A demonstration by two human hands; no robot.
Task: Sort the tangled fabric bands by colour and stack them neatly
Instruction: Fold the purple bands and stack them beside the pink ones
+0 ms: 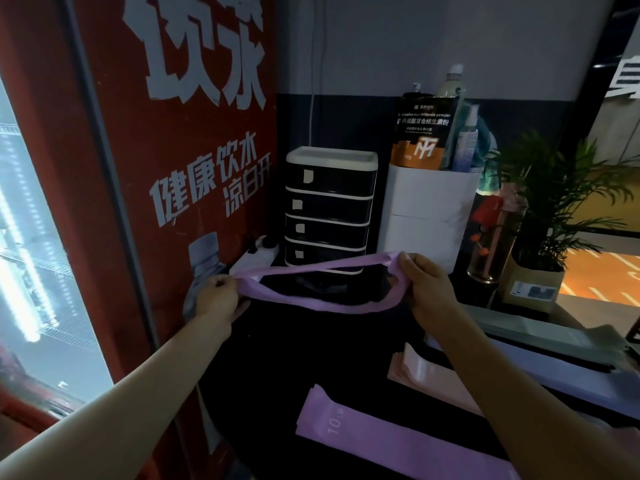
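Note:
A purple fabric band (311,303) hangs in the air as an open loop above the dark table (311,355). My left hand (221,297) grips its left end. My right hand (426,285) pinches its right end, so the loop is stretched between them. Near the front of the table lies a flat stack of purple bands (391,438) marked "10". A flat stack of pink bands (426,375) lies behind it, partly hidden by my right forearm. Pale green and lavender bands (540,344) lie flat along the right edge.
A black drawer unit (329,209) stands at the back of the table, with a white box (429,216) holding a pouch and bottles beside it. A potted plant (554,216) stands at the right. A red drinks fridge (138,202) forms the left wall.

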